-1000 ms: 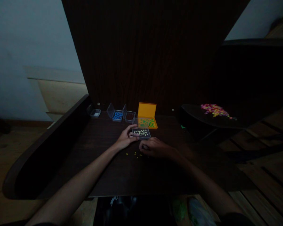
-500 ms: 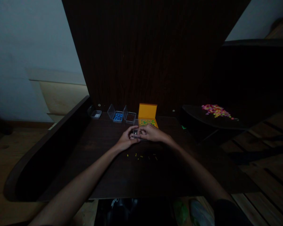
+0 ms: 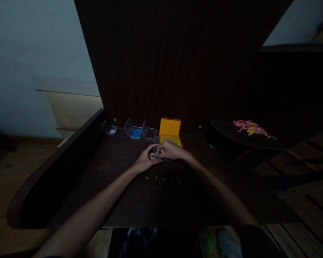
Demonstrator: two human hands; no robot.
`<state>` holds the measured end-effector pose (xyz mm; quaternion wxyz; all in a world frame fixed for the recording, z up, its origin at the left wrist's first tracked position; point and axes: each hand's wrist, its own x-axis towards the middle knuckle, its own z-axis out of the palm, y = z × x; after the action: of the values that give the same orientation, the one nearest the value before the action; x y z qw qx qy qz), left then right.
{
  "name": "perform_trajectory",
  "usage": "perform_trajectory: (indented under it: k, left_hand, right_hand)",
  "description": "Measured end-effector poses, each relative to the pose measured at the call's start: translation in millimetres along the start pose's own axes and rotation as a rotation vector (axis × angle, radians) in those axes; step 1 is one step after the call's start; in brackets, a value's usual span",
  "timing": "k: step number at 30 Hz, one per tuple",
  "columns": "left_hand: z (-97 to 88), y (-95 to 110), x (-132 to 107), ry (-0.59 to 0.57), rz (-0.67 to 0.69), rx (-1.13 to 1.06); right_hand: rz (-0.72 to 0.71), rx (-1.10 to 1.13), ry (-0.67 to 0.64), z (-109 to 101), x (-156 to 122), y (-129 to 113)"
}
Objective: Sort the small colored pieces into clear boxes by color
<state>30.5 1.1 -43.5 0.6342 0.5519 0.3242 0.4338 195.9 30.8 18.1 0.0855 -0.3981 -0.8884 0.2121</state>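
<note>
Both hands meet over a small clear plastic box (image 3: pixel 165 161) at the middle of the dark table. My left hand (image 3: pixel 146 158) is curled around the box's left side and grips it. From the right, my right hand (image 3: pixel 171 150) reaches over the box with its fingers pinched together inside it. Whatever those fingertips hold is hidden or too small to name. Close behind the hands stands an open yellow box (image 3: pixel 170 126) with green and yellow pieces in it. Several tiny yellow pieces (image 3: pixel 163 179) lie scattered on the table in front of the hands.
Along the back panel stand a clear box of blue beads (image 3: pixel 136 133), another with dark brown pieces (image 3: pixel 150 134), and a small clear case (image 3: pixel 111 130) at far left. A heap of pink and yellow beads (image 3: pixel 249 127) lies on the right-hand shelf (image 3: pixel 223 130). A raised side panel (image 3: pixel 56 168) borders the left.
The view has shifted slightly, so everything sits a little further right. My right fingers have moved slightly within the box; my left hand keeps its hold.
</note>
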Motion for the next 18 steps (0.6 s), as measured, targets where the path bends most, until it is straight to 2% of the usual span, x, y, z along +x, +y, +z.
perform_trajectory:
  k: [6, 12, 18]
  left_hand:
    - [0.3, -1, -1, 0.001, -0.010, -0.022]
    - [1.4, 1, -1, 0.007, -0.024, -0.049]
    - [1.9, 3, -2, 0.000, -0.010, -0.053]
  right_hand:
    - [-0.013, 0.014, -0.027, -2, -3, 0]
    - [-0.028, 0.008, 0.021, -3, -8, 1]
    - [-0.058, -0.040, -0.012, -3, -11, 0]
